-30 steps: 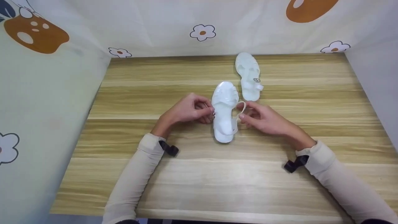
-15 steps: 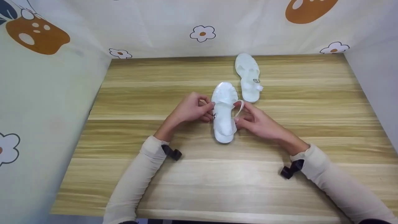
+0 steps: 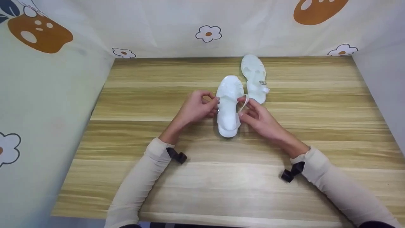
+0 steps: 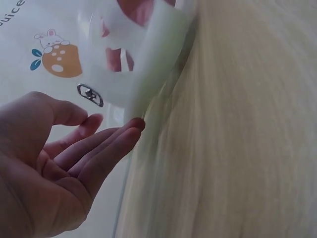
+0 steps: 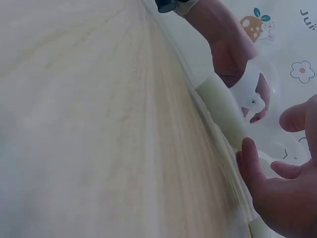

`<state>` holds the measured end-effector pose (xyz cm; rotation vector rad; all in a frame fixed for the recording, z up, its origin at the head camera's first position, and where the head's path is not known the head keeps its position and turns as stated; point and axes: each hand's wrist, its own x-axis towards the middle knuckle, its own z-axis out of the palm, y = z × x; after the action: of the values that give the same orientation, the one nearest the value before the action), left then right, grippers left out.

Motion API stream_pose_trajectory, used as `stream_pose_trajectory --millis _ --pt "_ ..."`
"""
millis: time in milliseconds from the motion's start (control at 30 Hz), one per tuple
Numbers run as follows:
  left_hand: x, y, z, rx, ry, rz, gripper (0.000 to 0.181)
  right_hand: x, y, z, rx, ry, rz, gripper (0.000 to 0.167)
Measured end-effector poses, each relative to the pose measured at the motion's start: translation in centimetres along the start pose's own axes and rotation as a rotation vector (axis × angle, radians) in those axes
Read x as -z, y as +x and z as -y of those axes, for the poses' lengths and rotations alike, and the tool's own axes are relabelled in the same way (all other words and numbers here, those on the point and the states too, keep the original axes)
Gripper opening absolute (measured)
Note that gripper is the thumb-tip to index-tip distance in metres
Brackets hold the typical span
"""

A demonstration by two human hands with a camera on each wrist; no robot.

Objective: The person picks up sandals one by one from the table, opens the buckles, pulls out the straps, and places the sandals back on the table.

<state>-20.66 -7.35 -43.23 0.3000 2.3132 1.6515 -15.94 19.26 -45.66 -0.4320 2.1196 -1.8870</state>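
Note:
A white sandal lies between my two hands, toe pointing away from me. Its loose strap loops out at the right, and a small metal buckle shows at the left. My left hand is at the sandal's left side; its longer fingertips touch the sole's edge in the left wrist view. From the other side my right hand touches the sole with a fingertip, its thumb spread apart beside the strap. A matching white sandal lies just beyond, to the right.
Under everything is a wood-grain table. A pale curtain printed with flowers and oranges stands along its back edge and sides. Small black wrist cameras sit at both sleeve cuffs.
The near sandal has slid away from me, toward the back, with both hands moving along. My right hand has come closer to its side. The far sandal stays in place.

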Motion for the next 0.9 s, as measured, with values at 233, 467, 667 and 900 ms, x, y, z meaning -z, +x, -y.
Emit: stream_pose_trajectory --millis 233,467,667,900 --pt "-1.1 0.5 0.4 -0.077 -0.139 -0.139 0.017 0.0 1.7 0.0 0.015 0.005 -0.079 0.043" --pt "-2.0 0.9 0.9 -0.120 -0.141 -0.225 0.016 -0.4 3.3 0.4 0.029 -0.020 -0.129 0.038" --pt "-2.2 1.4 0.9 -0.088 -0.134 -0.278 0.017 -1.2 4.9 0.8 0.011 -0.066 -0.172 0.037" --pt "-1.8 2.7 1.1 -0.054 -0.211 -0.295 0.014 -1.3 7.0 0.6 -0.013 0.059 -0.211 0.050"
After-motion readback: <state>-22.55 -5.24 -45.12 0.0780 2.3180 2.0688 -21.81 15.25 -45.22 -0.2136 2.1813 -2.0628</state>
